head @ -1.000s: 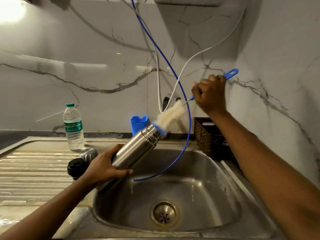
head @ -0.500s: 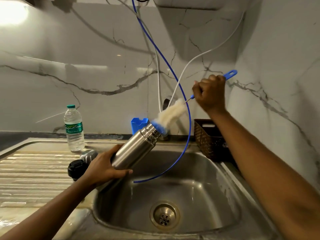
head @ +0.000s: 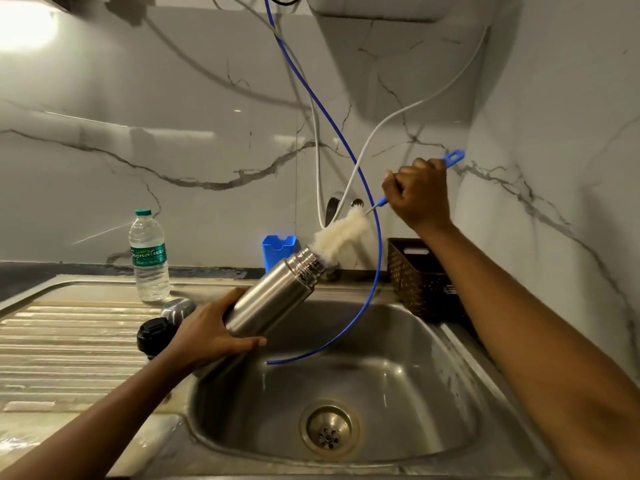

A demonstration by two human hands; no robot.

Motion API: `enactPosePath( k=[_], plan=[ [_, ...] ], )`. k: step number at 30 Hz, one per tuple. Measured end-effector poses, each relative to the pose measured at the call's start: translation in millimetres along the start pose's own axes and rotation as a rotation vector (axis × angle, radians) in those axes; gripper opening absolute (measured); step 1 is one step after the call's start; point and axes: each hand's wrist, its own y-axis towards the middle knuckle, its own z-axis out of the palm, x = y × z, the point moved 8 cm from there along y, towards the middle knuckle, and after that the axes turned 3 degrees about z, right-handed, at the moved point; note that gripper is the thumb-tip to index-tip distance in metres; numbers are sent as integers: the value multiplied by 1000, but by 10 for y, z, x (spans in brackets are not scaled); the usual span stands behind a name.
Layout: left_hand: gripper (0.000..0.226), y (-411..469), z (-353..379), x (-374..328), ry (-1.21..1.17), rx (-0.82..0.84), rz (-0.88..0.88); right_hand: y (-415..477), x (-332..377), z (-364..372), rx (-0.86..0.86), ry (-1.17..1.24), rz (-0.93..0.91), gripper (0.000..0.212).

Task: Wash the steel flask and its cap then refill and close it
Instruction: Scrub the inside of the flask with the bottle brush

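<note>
Little is changing: beside the black stopper and steel cup cap lying on the left drainboard, the left hand is clasping the tilted cylindrical steel flask over the sink, while the right hand, clenching the blue-handled white fluffy brush, is easing its tip slightly deeper, so scrubbing is just beginning.

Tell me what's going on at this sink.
A person is scrubbing a steel flask over the sink. The left hand grips the flask, tilted, mouth up; the right hand holds a blue-handled brush, its white bristles at the mouth, mostly outside. A black cap and a steel cap lie on the drainboard.
</note>
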Motion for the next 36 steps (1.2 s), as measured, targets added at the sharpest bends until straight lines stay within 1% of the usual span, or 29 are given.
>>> enactPosePath(
  k=[2, 4, 6, 7, 9, 10, 12, 15, 17, 18, 21, 24, 26, 27, 29, 32, 34, 36],
  plan=[
    [114, -15, 22, 15, -1, 27, -11, -87, 143, 36, -38, 29, 24, 44],
    [110, -10, 17, 6, -2, 15, -2, -171, 404, 13, -74, 57, -16, 44],
    [90, 10, 13, -4, -15, -22, 17, -316, 717, 79, -44, 82, -119, 44],
    [84, 14, 25, -11, -31, -21, 24, -420, 873, 125, -23, 80, -184, 43],
    [84, -1, 37, 12, -58, -6, 14, -534, 1044, 168, 16, 42, -311, 43],
    [82, -4, 26, 29, -55, -12, 10, -495, 1001, 159, 25, 14, -339, 43],
    [78, 3, -10, 38, -51, -24, 18, -267, 652, 78, -2, -33, -275, 44],
    [91, 12, -12, 25, -67, -11, 19, 74, 89, -85, -29, -52, -65, 45],
    [91, 17, 24, 37, -69, 4, 12, 60, 68, -82, -47, -21, 24, 44],
    [89, 18, 37, 40, -65, 9, 11, 8, 153, -83, -65, 3, 28, 44],
    [88, 23, 50, 44, -87, 10, 12, -199, 553, -86, -89, 51, -67, 43],
    [87, 21, 80, 5, -90, 30, 19, -523, 965, 72, -24, 20, -267, 42],
    [88, 13, 93, -2, -83, 39, 16, -587, 1026, 122, 16, -10, -366, 42],
    [89, 12, 89, 4, -83, 34, 20, -530, 944, 119, 29, -37, -373, 43],
    [89, 23, 59, 24, -70, 26, 21, -276, 566, 52, 12, -70, -277, 46],
    [90, 31, 23, 62, -53, 25, 6, 59, -7, -125, -21, -65, -53, 46],
    [90, 25, 25, 35, -60, 30, 12, 44, -39, -112, -48, -58, 14, 45],
    [91, 15, 34, -1, -61, 45, 10, -46, 106, -100, -76, -29, 16, 43]
  ],
)
